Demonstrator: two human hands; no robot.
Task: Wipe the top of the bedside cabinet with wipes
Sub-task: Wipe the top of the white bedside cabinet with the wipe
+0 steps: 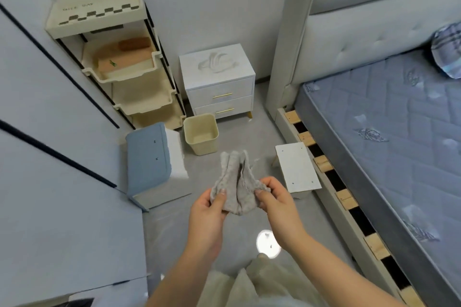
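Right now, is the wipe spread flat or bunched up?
Bunched up: the wipe is gathered into loose lengthwise folds, pinched at either side by the left hand and right hand.

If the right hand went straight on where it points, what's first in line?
Beyond the grey cloth that the right hand pinches, probably the beige waste bin. Depth is unclear, so it may pass above it.

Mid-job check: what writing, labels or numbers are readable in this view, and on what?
Shelf rack, top panel: one short line of dark lettering, seemingly two words, too blurred to read.
Mattress: woven emblems, no letters legible.
Bedside cabinet, wipe, bin: no text visible.
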